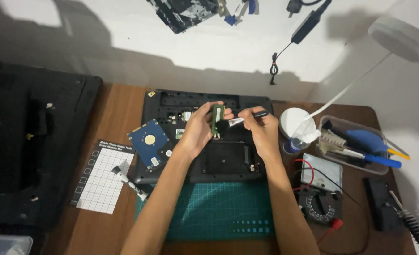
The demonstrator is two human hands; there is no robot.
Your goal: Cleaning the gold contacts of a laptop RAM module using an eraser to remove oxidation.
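1. Two hands work in the middle of the frame. There is one small green chip board and one small brush.
2. The left hand [197, 132] is closed on the green chip board [217, 118], with its fingers pinching the board at its ends. The board stands upright just above the open laptop [228, 163].
3. The green chip board is thin, flat and long, like a little stick. It is hard and has tiny parts on it.
4. The right hand [261, 130] is closed on the brush [238, 120]. The brush has a dark handle, a shiny metal band and soft dark hairs. The hairs touch the side of the board.
5. The laptop is one black, flat case turned upside down, with its insides showing. It lies on a green cutting mat [219, 212] with thin lines.
6. One blue square drive [149, 144] with a round gold spot sits at the left edge of the laptop.
7. One white sheet with squares [103, 182] lies on the brown wooden desk [119, 106] at the left.
8. At the right are one clear plastic box [349, 125] of blue tools and one meter [320, 186] with a red wire and a black wire.
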